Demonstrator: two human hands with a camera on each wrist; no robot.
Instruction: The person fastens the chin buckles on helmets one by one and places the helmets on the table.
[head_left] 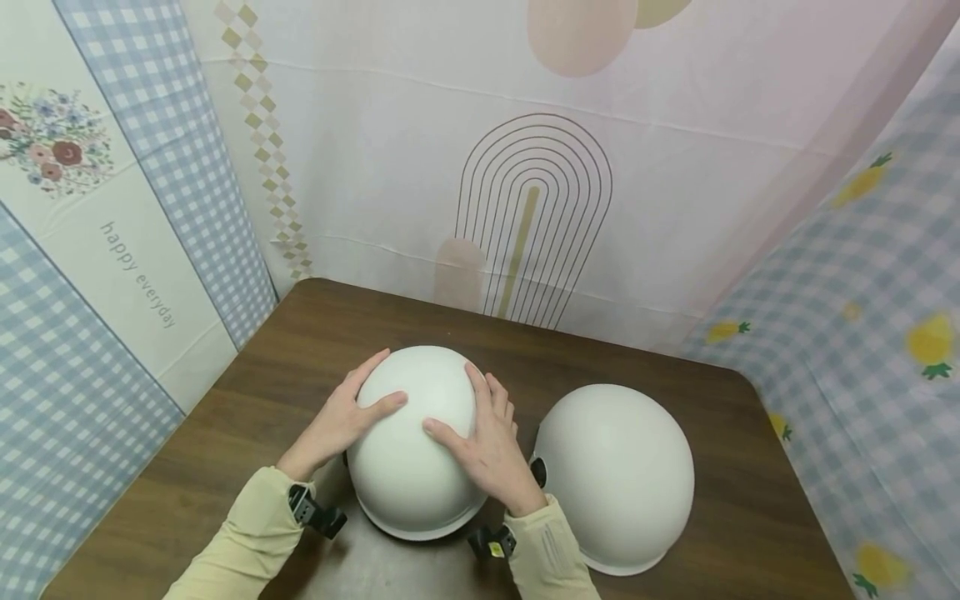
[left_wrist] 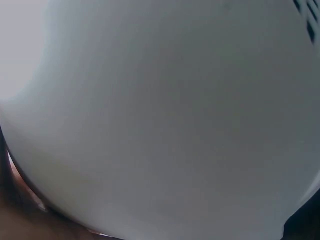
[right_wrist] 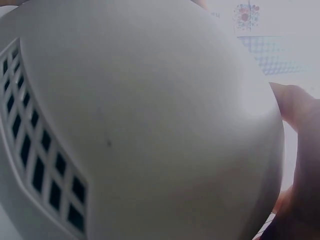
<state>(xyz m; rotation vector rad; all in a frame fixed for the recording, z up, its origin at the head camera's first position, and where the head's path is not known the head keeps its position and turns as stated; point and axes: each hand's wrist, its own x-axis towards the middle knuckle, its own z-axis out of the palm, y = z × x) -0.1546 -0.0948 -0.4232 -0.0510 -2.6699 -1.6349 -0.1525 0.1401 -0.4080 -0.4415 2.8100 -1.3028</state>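
A white domed helmet [head_left: 414,467] sits on the table, dome upward, with a rim along its lower edge. My left hand [head_left: 347,418] holds its left side, thumb across the upper shell. On the opposite side my right hand [head_left: 489,446] grips the dome, its thumb pointing toward the left thumb. The shell [left_wrist: 165,115] fills most of the left wrist view. In the right wrist view, a grille of dark openings [right_wrist: 42,150] runs down the side of the helmet [right_wrist: 160,110]. Parts of the far fingers are hidden behind the dome.
A second white helmet [head_left: 615,475] stands to the right, close to my right forearm, with a black fitting [head_left: 538,472] on its left side. The brown wooden table [head_left: 255,392] meets patterned cloth hangings [head_left: 375,150] at the back and both sides.
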